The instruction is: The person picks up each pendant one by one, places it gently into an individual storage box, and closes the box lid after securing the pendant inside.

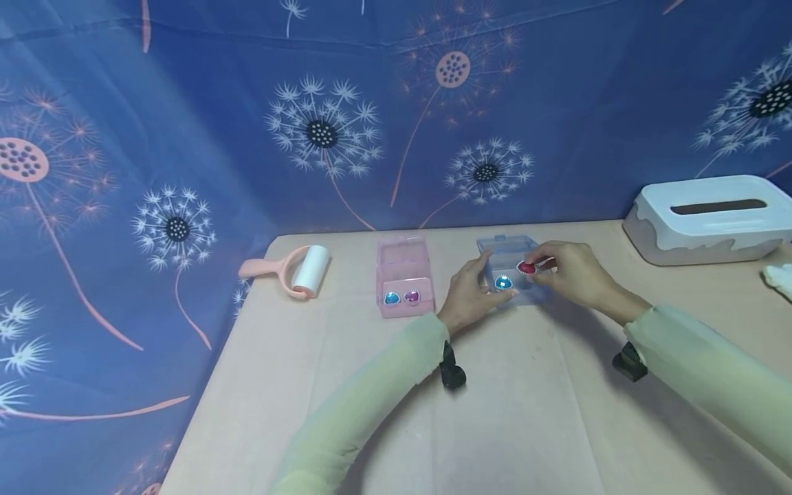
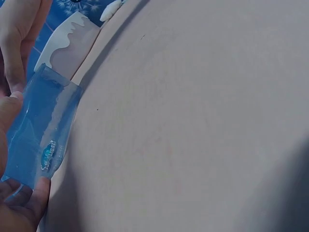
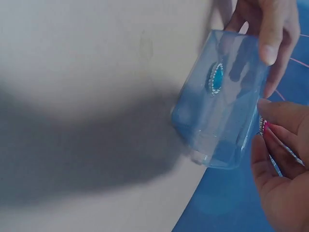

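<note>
A clear blue plastic box point(image 1: 504, 243) lies on the table with its lid raised at the back. My left hand point(image 1: 467, 295) grips its left side, thumb along the front edge. Inside sits a blue gem with a beaded silver rim point(image 1: 503, 282), also visible through the wall as a blue gem point(image 3: 217, 79) in the right wrist view. Over the box's right part, my right hand point(image 1: 572, 271) pinches a red gem point(image 1: 525, 267) with a similar rim between thumb and fingers. Left of this stands an open pink box point(image 1: 403, 256) holding another blue gem point(image 1: 392, 298) and a purple gem point(image 1: 412, 296).
A lint roller point(image 1: 311, 271) with a pink handle lies at the table's back left. At the back right stands a white-topped tissue box point(image 1: 711, 223), with a white object point(image 1: 779, 278) near the right edge. A blue dandelion-print cloth point(image 1: 383, 165) hangs behind the table.
</note>
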`<state>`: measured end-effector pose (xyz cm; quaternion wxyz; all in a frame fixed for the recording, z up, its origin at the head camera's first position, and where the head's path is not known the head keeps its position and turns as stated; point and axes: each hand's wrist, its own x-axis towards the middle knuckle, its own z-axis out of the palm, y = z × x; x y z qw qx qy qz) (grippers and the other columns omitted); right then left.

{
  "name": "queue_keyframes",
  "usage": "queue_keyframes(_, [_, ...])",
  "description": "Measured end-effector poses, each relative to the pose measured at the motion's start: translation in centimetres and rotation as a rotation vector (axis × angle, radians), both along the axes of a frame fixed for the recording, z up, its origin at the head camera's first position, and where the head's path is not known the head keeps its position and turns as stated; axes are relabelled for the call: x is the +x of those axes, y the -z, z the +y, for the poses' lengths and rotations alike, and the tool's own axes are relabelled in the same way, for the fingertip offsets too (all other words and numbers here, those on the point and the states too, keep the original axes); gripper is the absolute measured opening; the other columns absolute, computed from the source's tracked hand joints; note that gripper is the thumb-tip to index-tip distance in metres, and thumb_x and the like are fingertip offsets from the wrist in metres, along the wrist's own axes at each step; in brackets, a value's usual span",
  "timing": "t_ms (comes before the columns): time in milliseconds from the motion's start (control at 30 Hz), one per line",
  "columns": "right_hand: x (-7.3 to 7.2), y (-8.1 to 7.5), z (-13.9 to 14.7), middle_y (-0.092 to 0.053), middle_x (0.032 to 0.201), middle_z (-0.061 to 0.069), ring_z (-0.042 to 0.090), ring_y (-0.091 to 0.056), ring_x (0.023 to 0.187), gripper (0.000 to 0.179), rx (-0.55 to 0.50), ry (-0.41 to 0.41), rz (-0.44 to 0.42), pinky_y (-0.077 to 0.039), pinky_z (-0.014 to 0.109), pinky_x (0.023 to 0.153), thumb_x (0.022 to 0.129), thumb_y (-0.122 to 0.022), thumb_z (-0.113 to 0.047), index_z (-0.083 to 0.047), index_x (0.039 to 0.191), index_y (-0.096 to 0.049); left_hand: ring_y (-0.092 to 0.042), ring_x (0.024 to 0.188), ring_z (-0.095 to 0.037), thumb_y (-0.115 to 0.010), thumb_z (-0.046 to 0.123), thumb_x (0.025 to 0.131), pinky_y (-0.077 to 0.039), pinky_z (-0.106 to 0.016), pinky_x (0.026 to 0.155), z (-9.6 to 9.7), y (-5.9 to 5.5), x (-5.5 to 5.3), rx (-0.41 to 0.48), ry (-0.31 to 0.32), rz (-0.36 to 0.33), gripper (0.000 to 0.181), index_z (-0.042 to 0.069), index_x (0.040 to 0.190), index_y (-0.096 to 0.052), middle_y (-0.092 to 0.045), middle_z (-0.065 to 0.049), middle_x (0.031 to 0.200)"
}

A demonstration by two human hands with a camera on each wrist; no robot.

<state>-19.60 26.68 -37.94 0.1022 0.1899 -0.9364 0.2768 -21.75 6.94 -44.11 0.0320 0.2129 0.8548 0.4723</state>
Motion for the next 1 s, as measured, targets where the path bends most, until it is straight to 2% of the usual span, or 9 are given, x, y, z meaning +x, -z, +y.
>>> queue_keyframes(133, [-0.8,0.0,-0.3,-0.072,0.095,0.018,0.035,-0.071,0.084,0.019,0.050,-0.022,-0.084,-0.060,0.047,0.073,0.075,-0.076,0.002,0.001,0.093,-0.070,-0.055,0.125,-0.022,-0.079,0.036,0.080,-0.050,-0.024,0.101,-0.1,0.0,0.1,-0.017,-0.003,0.022,0.090,0.008,0.151,-0.031,-0.048,-0.013,0.145])
queue_keyframes(367, [-1.4,0.3,-0.9,-0.074,0.087,0.011,0.032,-0.071,0.086,0.020,0.160,-0.047,-0.168,-0.059,0.047,0.078,0.073,-0.079,0.001,0.000,0.091,-0.071,-0.053,0.127,-0.024,-0.079,0.034,0.080,-0.055,-0.018,0.088,0.0,0.2,0.1,0.012,0.004,0.012,0.089,0.007,0.151,-0.032,-0.047,-0.014,0.145])
queue_keyframes(567, [-1.9,0.4,-1.0,-0.073,0.083,0.008,0.029,-0.070,0.084,0.016,0.241,-0.070,-0.169,-0.059,0.047,0.079,0.072,-0.078,0.003,-0.001,0.086,-0.072,-0.053,0.128,-0.025,-0.080,0.031,0.080,-0.055,-0.015,0.085,0.1,0.1,0.1,0.044,0.008,-0.008,0.088,0.007,0.150,-0.032,-0.047,-0.015,0.145])
queue_keyframes(767, [-2.3,0.6,-1.1,-0.072,0.079,0.007,0.028,-0.070,0.080,0.016,0.303,-0.098,-0.156,-0.059,0.047,0.078,0.069,-0.079,0.005,-0.003,0.081,-0.072,-0.055,0.125,-0.024,-0.079,0.033,0.080,-0.055,-0.014,0.084,0.1,0.2,0.0,0.030,0.000,-0.004,0.088,0.008,0.150,-0.033,-0.049,-0.015,0.143])
queue_keyframes(1000, [-2.6,0.8,-1.0,-0.071,0.076,0.006,0.026,-0.069,0.076,0.015,0.330,-0.107,-0.148,-0.059,0.047,0.078,0.068,-0.081,0.003,-0.005,0.077,-0.071,-0.056,0.122,-0.023,-0.080,0.033,0.080,-0.055,-0.014,0.083,0.2,0.2,0.0,0.023,-0.002,0.003,0.087,0.009,0.150,-0.034,-0.050,-0.015,0.140])
